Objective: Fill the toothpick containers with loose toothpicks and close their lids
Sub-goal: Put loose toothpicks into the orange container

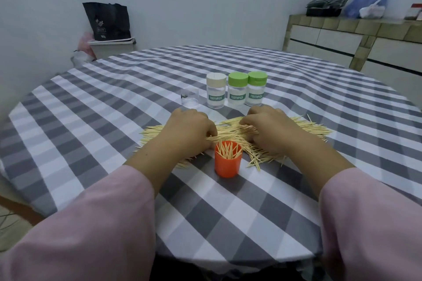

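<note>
A wide heap of loose toothpicks (230,131) lies across the checked tablecloth. An open orange container (228,159), partly filled with upright toothpicks, stands at the heap's near edge. My left hand (190,130) rests on the heap's left part, its fingers curled round a bundle of toothpicks. My right hand (270,129) lies on the right part, fingers curled into the toothpicks. Behind the heap stand three closed jars labelled TOOTHPICK: one with a beige lid (216,90) and two with green lids (238,89) (256,88). A clear lid or cup (190,97) stands left of them.
The round table (102,107) has a grey and white checked cloth. A bin with a black bag (109,29) stands by the far wall at left. A tiled counter (356,36) with bags and a tray runs along the right.
</note>
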